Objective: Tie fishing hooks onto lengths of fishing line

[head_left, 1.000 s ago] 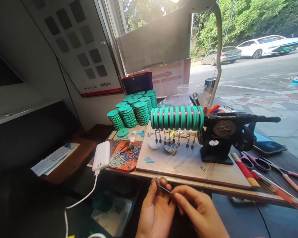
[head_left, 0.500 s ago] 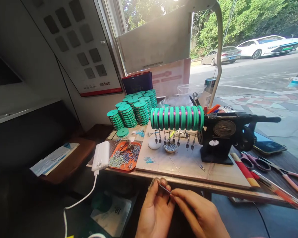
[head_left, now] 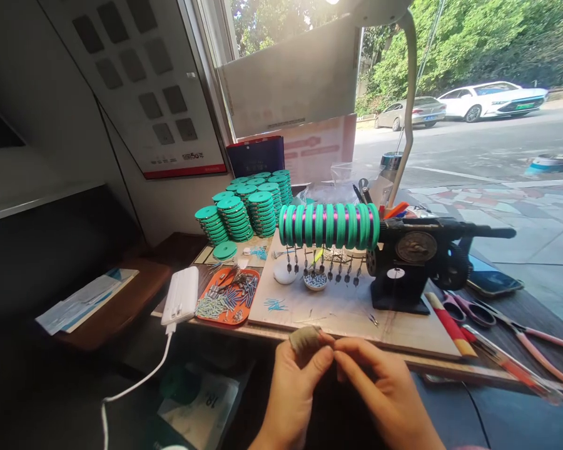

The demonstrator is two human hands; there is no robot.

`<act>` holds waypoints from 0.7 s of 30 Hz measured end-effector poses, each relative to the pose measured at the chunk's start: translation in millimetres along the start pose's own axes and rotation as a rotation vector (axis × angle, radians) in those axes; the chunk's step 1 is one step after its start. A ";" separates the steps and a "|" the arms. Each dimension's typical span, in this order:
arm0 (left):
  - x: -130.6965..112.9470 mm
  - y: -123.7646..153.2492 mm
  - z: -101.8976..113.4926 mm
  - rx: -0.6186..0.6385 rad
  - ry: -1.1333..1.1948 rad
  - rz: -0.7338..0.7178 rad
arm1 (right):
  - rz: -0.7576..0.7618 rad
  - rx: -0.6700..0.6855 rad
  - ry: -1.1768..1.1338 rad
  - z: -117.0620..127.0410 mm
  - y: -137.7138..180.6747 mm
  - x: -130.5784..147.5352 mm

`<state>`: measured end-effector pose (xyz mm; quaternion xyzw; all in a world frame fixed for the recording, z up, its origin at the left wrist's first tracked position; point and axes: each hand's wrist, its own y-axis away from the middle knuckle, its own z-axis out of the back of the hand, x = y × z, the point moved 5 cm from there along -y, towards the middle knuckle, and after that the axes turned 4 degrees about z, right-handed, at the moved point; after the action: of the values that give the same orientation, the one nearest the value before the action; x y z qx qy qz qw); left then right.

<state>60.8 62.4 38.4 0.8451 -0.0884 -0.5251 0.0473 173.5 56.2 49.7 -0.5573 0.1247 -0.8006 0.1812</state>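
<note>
My left hand (head_left: 295,384) and my right hand (head_left: 382,390) meet low in the view, just in front of the table edge. Both pinch together at the fingertips. A grey cover wraps the tip of one left finger (head_left: 304,338). What they pinch is too small to make out now. Beyond them, on a pale board (head_left: 351,312), a row of green spools (head_left: 328,225) wound with purple line sits on the shaft of a black hand-crank winder (head_left: 410,262). Small weights hang on lines below the spools.
Stacks of green spools (head_left: 246,209) stand at the back. An orange tray (head_left: 228,299) holds several small tubes beside a white power bank (head_left: 181,303) with its cable. Scissors (head_left: 469,309), pink pliers (head_left: 535,337) and a phone (head_left: 492,281) lie at the right. A lamp arm (head_left: 406,94) rises behind.
Both hands have risen a little and closed tighter. The thin needle-like piece seen between them earlier is now hidden by the fingers. The view has shifted slightly.
</note>
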 end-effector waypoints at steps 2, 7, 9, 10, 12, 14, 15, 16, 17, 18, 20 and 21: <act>-1.1 3.7 4.5 -0.065 -0.028 -0.053 | 0.036 0.046 -0.015 -2.6 -3.6 0.9; -15.0 7.5 20.7 -0.173 -0.159 -0.125 | -0.011 -0.051 0.246 24.8 -32.5 -21.1; -12.7 5.6 26.4 -0.177 -0.178 -0.094 | -0.097 -0.031 0.332 29.8 -45.4 -35.8; -9.6 4.0 28.7 -0.176 -0.193 -0.080 | -0.134 -0.016 0.354 29.5 -50.7 -41.8; -1.3 -0.4 31.4 -0.163 -0.233 -0.057 | -0.191 -0.015 0.367 26.0 -58.7 -49.8; 7.5 -5.7 32.3 -0.144 -0.253 -0.029 | -0.228 -0.019 0.342 20.3 -64.7 -53.6; 10.8 -8.2 32.5 -0.138 -0.254 -0.018 | -0.243 -0.012 0.313 17.2 -67.3 -54.6; 12.9 -10.3 32.8 -0.138 -0.253 -0.013 | -0.254 0.002 0.274 14.1 -69.8 -55.2; 13.8 -12.1 33.2 -0.143 -0.255 -0.015 | -0.261 0.020 0.228 11.4 -72.2 -55.5; 13.7 -13.4 33.6 -0.150 -0.259 -0.020 | -0.264 0.040 0.179 9.0 -74.3 -55.5; 12.6 -14.9 34.4 -0.164 -0.264 -0.031 | -0.269 0.071 0.094 5.9 -77.4 -54.8; 12.0 -15.3 34.6 -0.169 -0.265 -0.033 | -0.274 0.080 0.061 5.0 -78.2 -54.4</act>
<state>36.5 75.5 9.9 0.7628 -0.0355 -0.6382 0.0975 183.4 150.2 36.7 -0.5368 0.0211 -0.8388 0.0884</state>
